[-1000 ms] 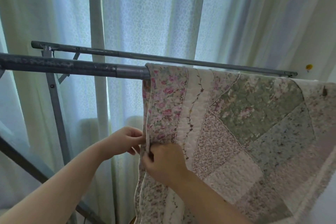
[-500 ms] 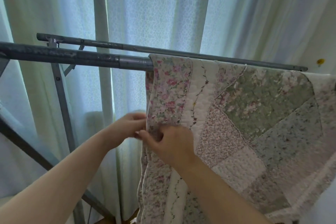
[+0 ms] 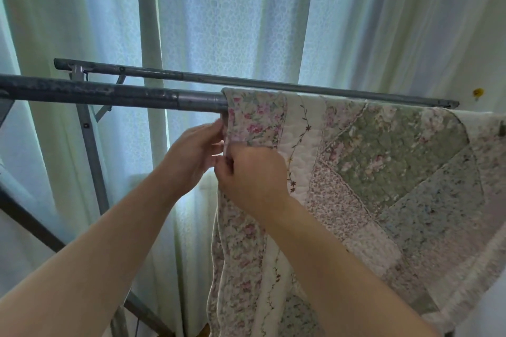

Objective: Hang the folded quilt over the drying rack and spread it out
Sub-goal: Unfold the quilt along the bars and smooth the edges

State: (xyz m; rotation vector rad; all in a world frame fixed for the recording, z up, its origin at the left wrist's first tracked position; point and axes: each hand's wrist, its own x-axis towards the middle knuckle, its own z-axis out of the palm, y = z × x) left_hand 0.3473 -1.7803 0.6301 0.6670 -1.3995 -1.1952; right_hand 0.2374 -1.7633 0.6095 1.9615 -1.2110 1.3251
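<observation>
A floral patchwork quilt (image 3: 383,161) in pink, green and cream hangs over the near grey rail of the drying rack (image 3: 109,94), covering the rail's right part. Its left edge drops straight down below the rail. My left hand (image 3: 191,153) pinches that edge from the outer side, just under the rail. My right hand (image 3: 252,175) grips the same edge from the front, fingers closed on the fabric, touching my left hand.
A second, thinner rail (image 3: 246,82) runs behind the first. Grey rack legs (image 3: 90,150) slant down at the left. Pale sheer curtains (image 3: 232,22) fill the background. A small yellow spot (image 3: 477,91) marks the wall at right.
Both hands have climbed up the quilt's left edge, from well below the rail to just under it. The camera view has shifted slightly.
</observation>
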